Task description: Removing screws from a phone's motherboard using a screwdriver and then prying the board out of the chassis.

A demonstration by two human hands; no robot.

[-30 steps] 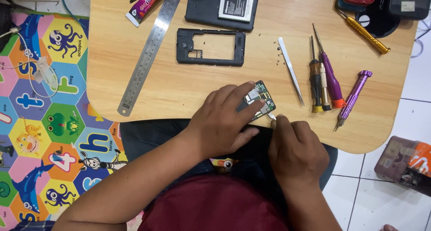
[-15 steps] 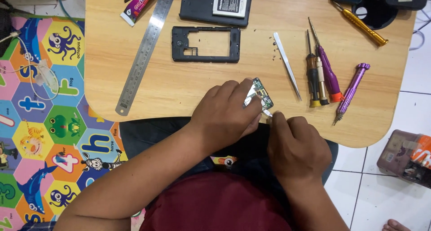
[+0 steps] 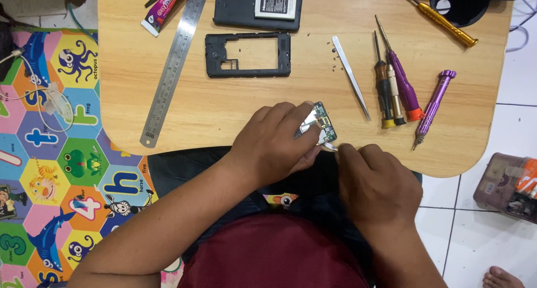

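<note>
My left hand [image 3: 277,142] covers and grips a small phone circuit board [image 3: 321,122] at the near edge of the wooden table [image 3: 224,109]; only the board's green right end shows. My right hand [image 3: 377,184] is closed around a thin metal tool [image 3: 329,146] whose tip touches the board's near corner. Most of the tool is hidden in the fist.
A black phone frame [image 3: 248,55] lies mid-table, a phone back with battery [image 3: 260,5] behind it. A steel ruler [image 3: 174,61] and glue tube [image 3: 165,7] lie left. Tweezers [image 3: 351,75], several screwdrivers [image 3: 400,81] and tiny screws [image 3: 335,56] lie right. A colourful mat [image 3: 50,154] covers the floor.
The view has drifted slightly; both hands stay at the board, with the right hand's tool tip still at its near corner.
</note>
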